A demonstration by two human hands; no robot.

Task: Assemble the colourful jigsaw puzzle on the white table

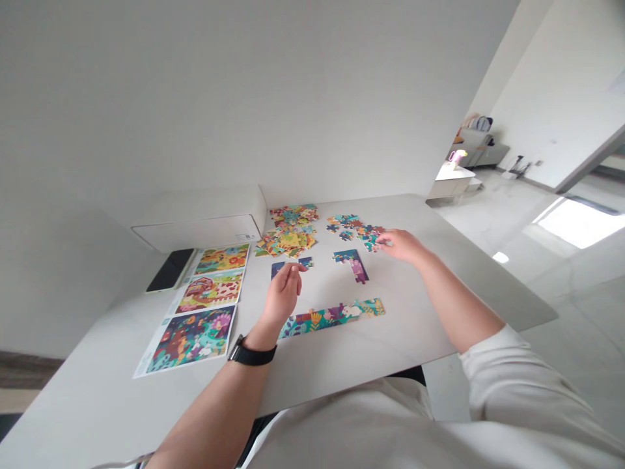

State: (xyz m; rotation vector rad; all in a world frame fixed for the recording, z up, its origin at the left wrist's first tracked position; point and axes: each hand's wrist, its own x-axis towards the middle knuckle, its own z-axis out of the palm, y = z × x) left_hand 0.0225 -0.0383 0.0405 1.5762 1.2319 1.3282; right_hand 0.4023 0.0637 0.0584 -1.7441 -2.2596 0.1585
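Note:
My left hand (286,290) is over the table with its fingers curled together; whether anything is in them is hidden. It partly covers some dark blue puzzle pieces (277,268). My right hand (403,246) pinches at a puzzle piece (378,242) on the right edge of a loose heap of teal and brown pieces (364,229). Between the hands lies a joined corner section (358,266) in blue and purple. Closer to me runs a joined strip (336,315) with plants and a white animal, its left end behind my left hand and wrist.
A sheet with three printed pictures (209,293) lies at left, beside a dark-screened phone (170,270). Behind them stands a white box (200,228). A yellowish heap of puzzle pieces (290,240) sits right of the box. The table (415,326) meets a wall at the back.

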